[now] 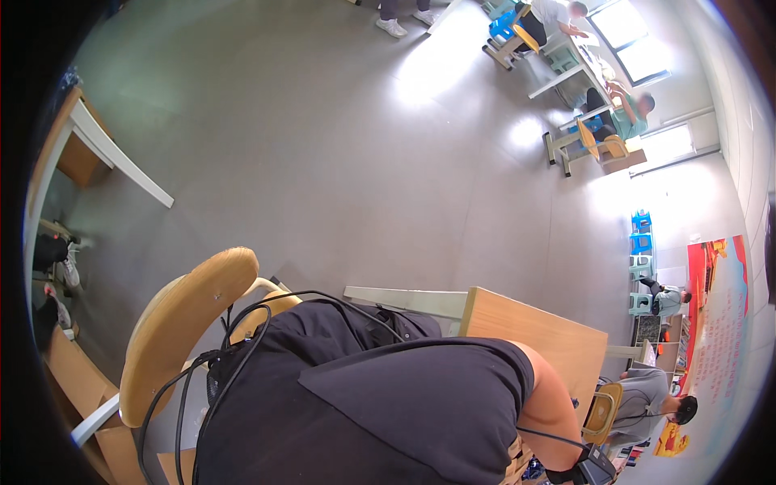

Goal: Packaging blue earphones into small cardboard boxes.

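Observation:
Neither of my hands shows in the head view. My own dark-clothed upper body fills the lower middle. One bare forearm (558, 404) reaches down to the lower edge, with a black device (596, 466) strapped near the wrist; the hand beyond is cut off. This arm passes beside a wooden desktop (541, 335). Below it, part of a light-brown, woven-looking thing (515, 462) shows, mostly hidden by my sleeve. Black cables (323, 294) run across my clothing.
A wooden chair back (194, 331) stands left of my body. Cardboard boxes (77, 364) and a white-legged table (121, 166) are farther left. A person in grey (638, 404) sits beyond the desk. Other people sit at tables upper right, near stacked stools (640, 242).

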`<state>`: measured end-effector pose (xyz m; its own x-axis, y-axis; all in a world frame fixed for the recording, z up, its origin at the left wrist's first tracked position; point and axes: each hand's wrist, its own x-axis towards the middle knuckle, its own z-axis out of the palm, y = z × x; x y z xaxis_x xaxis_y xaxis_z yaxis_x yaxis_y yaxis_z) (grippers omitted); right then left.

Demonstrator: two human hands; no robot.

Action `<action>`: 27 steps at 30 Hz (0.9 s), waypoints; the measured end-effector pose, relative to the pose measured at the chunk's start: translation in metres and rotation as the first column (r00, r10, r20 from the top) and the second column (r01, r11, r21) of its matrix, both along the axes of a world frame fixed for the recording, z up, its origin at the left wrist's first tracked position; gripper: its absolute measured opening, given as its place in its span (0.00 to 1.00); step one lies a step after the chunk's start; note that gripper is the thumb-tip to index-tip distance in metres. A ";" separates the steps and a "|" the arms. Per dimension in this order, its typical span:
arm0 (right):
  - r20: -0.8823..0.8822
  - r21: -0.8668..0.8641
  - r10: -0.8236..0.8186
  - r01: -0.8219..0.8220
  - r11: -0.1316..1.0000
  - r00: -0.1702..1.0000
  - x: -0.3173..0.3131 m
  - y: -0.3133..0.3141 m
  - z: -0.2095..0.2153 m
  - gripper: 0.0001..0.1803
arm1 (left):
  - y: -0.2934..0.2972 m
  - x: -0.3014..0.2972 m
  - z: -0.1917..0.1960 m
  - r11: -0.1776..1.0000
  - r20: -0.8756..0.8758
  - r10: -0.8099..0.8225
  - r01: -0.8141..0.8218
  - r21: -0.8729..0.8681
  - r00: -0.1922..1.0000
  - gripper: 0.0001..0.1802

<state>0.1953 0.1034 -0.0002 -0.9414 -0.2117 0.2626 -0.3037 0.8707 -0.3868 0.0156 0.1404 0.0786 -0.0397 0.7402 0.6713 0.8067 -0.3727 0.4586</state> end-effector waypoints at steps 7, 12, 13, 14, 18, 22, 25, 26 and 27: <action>-0.029 0.026 -0.004 0.005 1.000 1.000 -0.001 -0.001 0.001 0.20 | -0.007 0.002 0.004 1.000 0.025 0.016 -0.016 -0.006 1.000 0.16; -0.044 0.035 -0.005 0.007 0.999 0.999 0.001 -0.001 0.002 0.20 | -0.006 0.006 0.004 1.000 0.039 0.015 -0.015 -0.006 0.999 0.15; -0.044 0.040 -0.003 0.005 0.999 0.999 0.002 0.000 0.002 0.20 | -0.006 0.008 0.005 1.000 0.039 0.014 -0.014 -0.005 0.999 0.15; -0.045 0.041 -0.001 0.003 0.999 0.999 0.004 0.000 0.002 0.21 | -0.007 0.008 0.005 1.000 0.042 0.016 -0.016 -0.005 0.999 0.15; -0.046 0.042 0.008 -0.006 0.999 0.999 0.006 0.004 0.004 0.21 | -0.019 0.014 0.005 1.000 0.063 0.004 -0.004 -0.006 0.998 0.14; -0.043 0.029 0.004 -0.003 1.000 0.999 0.007 -0.003 0.003 0.22 | -0.024 0.018 -0.002 0.999 0.083 -0.043 0.045 -0.016 0.996 0.14; -0.048 0.040 0.047 -0.045 0.998 0.998 0.009 -0.012 0.003 0.22 | -0.014 0.028 -0.006 0.997 0.085 -0.069 0.071 -0.020 0.994 0.13; -0.045 0.016 0.072 -0.072 0.997 0.996 0.008 -0.008 0.006 0.22 | -0.006 0.029 -0.001 0.997 0.086 -0.064 0.068 -0.040 0.994 0.13; -0.046 0.001 0.086 -0.086 0.996 0.995 0.009 -0.003 0.008 0.22 | 0.001 0.031 -0.001 0.995 0.104 -0.060 0.068 -0.071 0.993 0.13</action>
